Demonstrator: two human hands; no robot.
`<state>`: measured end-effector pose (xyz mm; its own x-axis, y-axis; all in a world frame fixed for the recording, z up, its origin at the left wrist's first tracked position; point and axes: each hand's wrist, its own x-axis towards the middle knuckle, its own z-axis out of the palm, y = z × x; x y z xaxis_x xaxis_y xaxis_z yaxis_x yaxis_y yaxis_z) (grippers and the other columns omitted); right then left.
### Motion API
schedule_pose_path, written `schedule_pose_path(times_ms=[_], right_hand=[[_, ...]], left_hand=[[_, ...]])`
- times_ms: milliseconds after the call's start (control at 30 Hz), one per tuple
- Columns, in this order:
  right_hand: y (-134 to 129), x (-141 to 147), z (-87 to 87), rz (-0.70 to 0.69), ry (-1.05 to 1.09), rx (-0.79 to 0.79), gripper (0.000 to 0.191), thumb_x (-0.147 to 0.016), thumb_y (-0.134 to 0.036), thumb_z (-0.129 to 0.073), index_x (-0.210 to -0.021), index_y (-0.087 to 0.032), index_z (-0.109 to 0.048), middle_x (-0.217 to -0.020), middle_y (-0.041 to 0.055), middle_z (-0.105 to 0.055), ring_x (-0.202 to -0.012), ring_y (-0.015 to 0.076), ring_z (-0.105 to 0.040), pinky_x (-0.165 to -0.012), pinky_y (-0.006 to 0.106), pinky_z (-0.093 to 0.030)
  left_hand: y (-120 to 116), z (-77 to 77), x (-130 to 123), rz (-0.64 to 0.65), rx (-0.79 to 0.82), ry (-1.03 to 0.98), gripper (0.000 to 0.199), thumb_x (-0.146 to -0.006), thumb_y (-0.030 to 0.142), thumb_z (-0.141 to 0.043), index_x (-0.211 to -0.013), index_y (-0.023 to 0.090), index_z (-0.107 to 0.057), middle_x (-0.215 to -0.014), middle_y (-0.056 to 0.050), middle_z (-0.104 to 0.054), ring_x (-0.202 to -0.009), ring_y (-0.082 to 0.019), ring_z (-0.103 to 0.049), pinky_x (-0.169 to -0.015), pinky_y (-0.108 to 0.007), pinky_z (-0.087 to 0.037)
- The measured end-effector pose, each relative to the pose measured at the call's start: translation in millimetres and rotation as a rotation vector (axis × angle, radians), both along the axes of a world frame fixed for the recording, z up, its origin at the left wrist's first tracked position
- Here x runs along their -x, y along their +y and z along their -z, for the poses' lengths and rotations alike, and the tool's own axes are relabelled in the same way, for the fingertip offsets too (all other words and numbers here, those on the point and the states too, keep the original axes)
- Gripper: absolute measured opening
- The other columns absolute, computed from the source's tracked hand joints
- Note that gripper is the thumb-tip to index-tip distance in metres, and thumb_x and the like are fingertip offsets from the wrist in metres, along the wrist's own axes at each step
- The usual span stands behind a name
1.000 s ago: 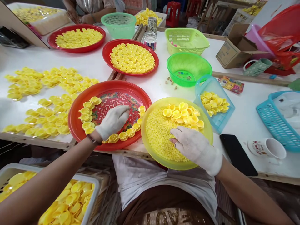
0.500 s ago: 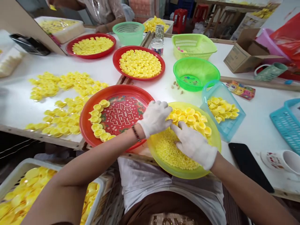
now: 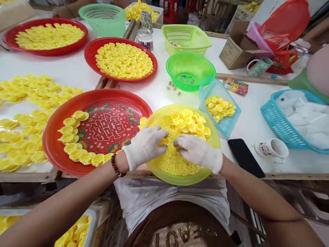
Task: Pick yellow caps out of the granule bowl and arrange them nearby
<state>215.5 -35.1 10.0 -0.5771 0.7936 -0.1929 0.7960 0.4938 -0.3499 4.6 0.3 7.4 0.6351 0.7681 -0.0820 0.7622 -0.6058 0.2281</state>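
Both my hands wear white gloves over a yellow basin [image 3: 216,151] of small yellow beads [image 3: 180,164]. My left hand [image 3: 147,144] pinches a yellow cup-shaped piece [image 3: 164,141] at the basin's left side. Just right of it, my right hand [image 3: 196,151] has its fingers curled down near the beads; what they hold, if anything, is hidden. Loose yellow cups [image 3: 189,122] lie at the back of the basin. To the left, a red tray [image 3: 55,144] with a patterned centre holds a curved row of yellow cups [image 3: 84,157].
Behind stand red trays of yellow cups [image 3: 123,60], a green bowl [image 3: 190,70] and a light green basket [image 3: 186,32]. On the right are a blue scoop [image 3: 228,125], a black phone [image 3: 245,157], a white mug [image 3: 272,150] and a blue basket [image 3: 295,128].
The view has shifted right. My left hand has moved down and now holds a cup. My right hand has drawn its fingers in. More cups show at the red tray's right edge.
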Motion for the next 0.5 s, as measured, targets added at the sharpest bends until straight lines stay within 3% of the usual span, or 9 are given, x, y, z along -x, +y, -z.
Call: schedule_pose_path(times_ms=[100,233,333,500], right_hand=[[6.1,3.0,-11.4,0.029,0.115,-0.058,0.017,-0.095,-0.012,-0.047,-0.099,-0.016,-0.063,-0.097,0.0047,-0.064,-0.091,0.0164,-0.057,-0.086,0.031,-0.044],[12.8,18.4,-18.3,-0.019,0.231,-0.109,0.024,-0.095,-0.009,-0.046,-0.114,-0.016,-0.060,-0.107,0.0044,-0.065,-0.102,0.0159,-0.056,-0.093,0.030,-0.044],[13.4,19.4,-15.7,-0.012,0.180,-0.137,0.030,-0.094,-0.009,-0.046,-0.121,-0.015,-0.056,-0.113,0.0061,-0.064,-0.103,0.0168,-0.056,-0.092,0.030,-0.046],[2.8,-1.9,-9.9,0.025,0.009,-0.123,0.025,-0.093,-0.006,-0.042,-0.107,-0.016,-0.060,-0.104,0.0069,-0.065,-0.094,0.0178,-0.058,-0.085,0.032,-0.046]], left_hand=[[-7.2,4.1,-0.4,-0.003,-0.022,-0.019,0.031,-0.085,0.032,-0.063,-0.113,0.018,-0.064,-0.105,-0.009,-0.067,-0.094,-0.026,-0.064,-0.085,-0.040,-0.049],[-13.1,3.4,5.0,-0.032,-0.119,-0.022,0.036,-0.081,0.031,-0.067,-0.113,0.016,-0.062,-0.111,-0.011,-0.066,-0.098,-0.029,-0.064,-0.086,-0.042,-0.048],[-17.4,2.5,13.7,-0.066,-0.178,-0.031,0.041,-0.081,0.034,-0.069,-0.117,0.016,-0.061,-0.117,-0.012,-0.066,-0.103,-0.032,-0.063,-0.087,-0.046,-0.047],[-18.1,4.4,15.0,-0.062,-0.208,-0.076,0.040,-0.087,0.046,-0.066,-0.114,0.017,-0.064,-0.114,-0.011,-0.066,-0.103,-0.031,-0.063,-0.089,-0.048,-0.045]])
